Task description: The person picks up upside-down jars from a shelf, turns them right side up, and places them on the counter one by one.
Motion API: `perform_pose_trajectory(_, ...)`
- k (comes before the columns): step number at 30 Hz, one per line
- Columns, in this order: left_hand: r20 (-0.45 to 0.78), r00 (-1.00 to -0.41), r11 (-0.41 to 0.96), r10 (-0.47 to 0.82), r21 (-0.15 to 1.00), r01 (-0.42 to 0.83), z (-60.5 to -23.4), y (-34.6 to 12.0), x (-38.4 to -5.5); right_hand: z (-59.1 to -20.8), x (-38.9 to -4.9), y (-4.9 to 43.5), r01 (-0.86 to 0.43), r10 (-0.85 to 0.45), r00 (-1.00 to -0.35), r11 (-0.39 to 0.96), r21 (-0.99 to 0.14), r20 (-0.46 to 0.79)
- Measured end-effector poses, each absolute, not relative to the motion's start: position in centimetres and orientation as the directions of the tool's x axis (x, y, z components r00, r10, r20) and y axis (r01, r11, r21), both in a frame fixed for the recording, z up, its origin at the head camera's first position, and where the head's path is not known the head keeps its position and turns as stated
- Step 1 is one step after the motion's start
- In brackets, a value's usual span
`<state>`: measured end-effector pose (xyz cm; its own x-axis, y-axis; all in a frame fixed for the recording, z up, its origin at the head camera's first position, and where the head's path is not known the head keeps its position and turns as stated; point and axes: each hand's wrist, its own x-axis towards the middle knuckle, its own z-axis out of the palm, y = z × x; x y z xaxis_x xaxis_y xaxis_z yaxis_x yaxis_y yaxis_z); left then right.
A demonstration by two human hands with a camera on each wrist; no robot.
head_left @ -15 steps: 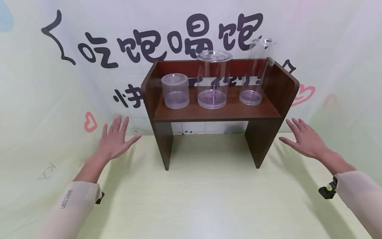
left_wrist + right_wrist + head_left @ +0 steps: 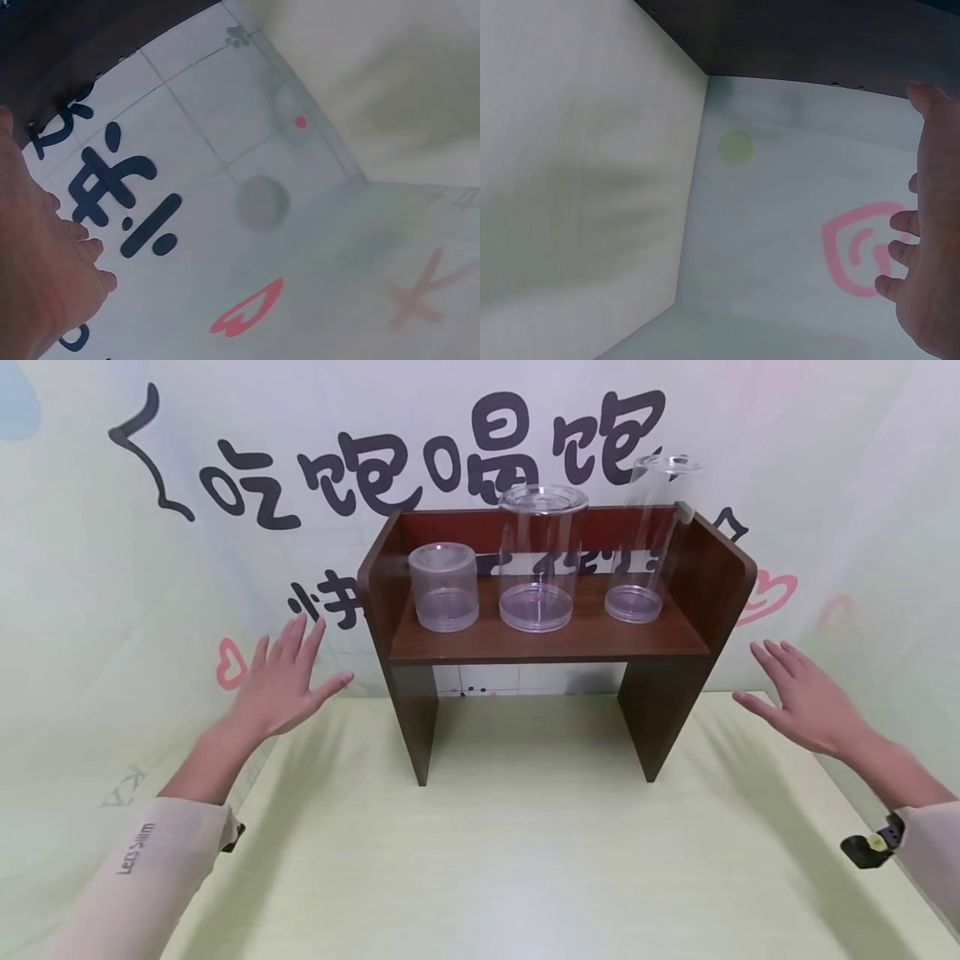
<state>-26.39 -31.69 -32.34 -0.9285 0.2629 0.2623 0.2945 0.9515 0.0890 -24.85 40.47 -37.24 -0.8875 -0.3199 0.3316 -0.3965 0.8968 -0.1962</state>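
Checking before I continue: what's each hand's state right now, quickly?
Left hand: open, holding nothing.
Right hand: open, holding nothing.

Extends the left arm forward from the lower left of the head view and the right arm from the lower right, well apart. Holds the left hand with its back in view, with straight fingers pointing up and away and the thumb splayed wide inward. Shows the right hand also from the back, slanting up and leftward, with straight fingers close together and the thumb jutting inward below.
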Motion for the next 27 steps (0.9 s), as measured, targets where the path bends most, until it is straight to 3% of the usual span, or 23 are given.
perform_pose_trajectory(16,0.348,-0.881,0.925,0.319,0.090,0.370,-25.3,-29.2,-26.2,-33.1,-21.9,40.1,-0.444,-0.325,-0.827,0.878,-0.178,0.458)
perform_pose_trajectory(27,0.427,-0.819,0.890,0.384,0.066,0.451,-21.3,-27.1,-26.4,-30.2,-20.6,38.5,-0.480,-0.312,-0.770,0.858,-0.182,0.557)
